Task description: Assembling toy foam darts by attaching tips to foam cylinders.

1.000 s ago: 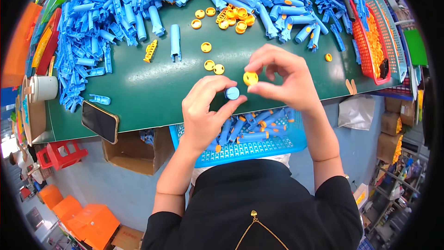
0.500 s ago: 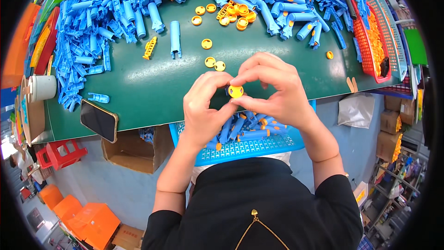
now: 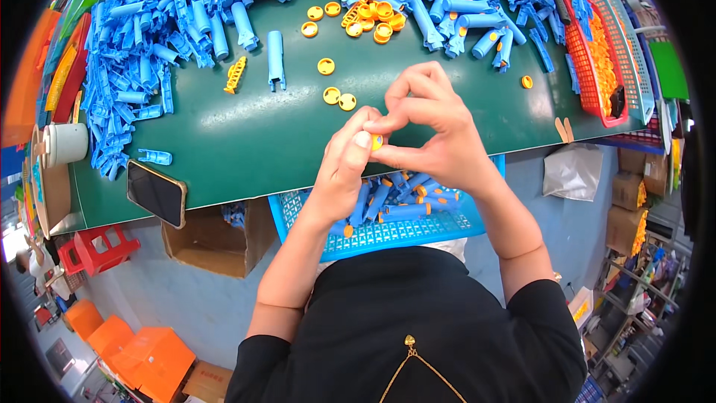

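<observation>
My left hand (image 3: 344,168) is closed, its thumb and fingers pinched around a small yellow cap (image 3: 377,142) at the table's near edge. Thumb and fingertips of my right hand (image 3: 440,134) grip the same cap from the right. Most of the piece is hidden by my fingers, so I cannot tell whether a tube is attached to it. Just beyond my hands lie loose yellow caps (image 3: 347,101), with a cluster of more caps (image 3: 382,31) farther off. A single blue half-tube (image 3: 276,61) and a yellow ladder-like strip (image 3: 236,75) lie to their left.
Below my hands a blue basket (image 3: 395,237) holds several blue tubes with orange ends. Blue parts (image 3: 142,52) are heaped along the green table's (image 3: 246,142) far and left sides. A phone (image 3: 156,192) overhangs its near edge. At right stands a red basket (image 3: 589,67) of orange pieces.
The yellow cap has turned from facing up to being mostly covered by my fingers. My left hand has rolled over it, thumb now on top. The view has shifted slightly.
</observation>
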`<state>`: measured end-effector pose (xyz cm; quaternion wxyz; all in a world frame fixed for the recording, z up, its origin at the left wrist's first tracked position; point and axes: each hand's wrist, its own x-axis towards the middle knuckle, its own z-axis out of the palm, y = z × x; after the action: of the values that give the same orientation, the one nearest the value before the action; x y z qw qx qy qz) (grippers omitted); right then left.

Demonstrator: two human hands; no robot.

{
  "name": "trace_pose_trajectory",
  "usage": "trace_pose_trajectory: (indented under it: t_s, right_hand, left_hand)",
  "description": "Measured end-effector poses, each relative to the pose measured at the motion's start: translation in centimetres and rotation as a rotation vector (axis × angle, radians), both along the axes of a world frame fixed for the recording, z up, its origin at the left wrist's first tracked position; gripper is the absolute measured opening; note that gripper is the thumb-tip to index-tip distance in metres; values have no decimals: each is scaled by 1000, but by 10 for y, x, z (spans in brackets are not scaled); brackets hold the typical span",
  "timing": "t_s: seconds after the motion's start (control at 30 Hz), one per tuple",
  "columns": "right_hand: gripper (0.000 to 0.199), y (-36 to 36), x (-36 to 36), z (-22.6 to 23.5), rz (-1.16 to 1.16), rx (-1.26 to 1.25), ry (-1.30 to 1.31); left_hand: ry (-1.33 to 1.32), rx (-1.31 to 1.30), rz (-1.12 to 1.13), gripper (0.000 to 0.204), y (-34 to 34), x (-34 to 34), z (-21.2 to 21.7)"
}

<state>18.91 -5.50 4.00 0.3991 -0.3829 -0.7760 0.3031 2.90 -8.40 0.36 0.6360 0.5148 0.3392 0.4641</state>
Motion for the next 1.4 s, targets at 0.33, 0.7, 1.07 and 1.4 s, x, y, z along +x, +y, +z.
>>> trace_pose_trajectory:
  t_s: [0.33,0.7,1.07,1.4]
  right_hand:
    - [17,46,18,-11,-100,-143,-103]
    - [8,71,7,-28,-265,390,-247]
    - [15,32,19,-33,-295,-46,-312]
    - [25,34,10,-35,-273,38,-314]
  left_hand:
    - [354,419,-88,28,-6,-22,25]
    - [1838,592,707,34,121,-103,22]
    - [498,284,503,24,59,-73,41]
    - [221,183,139,34,-17,-13,3]
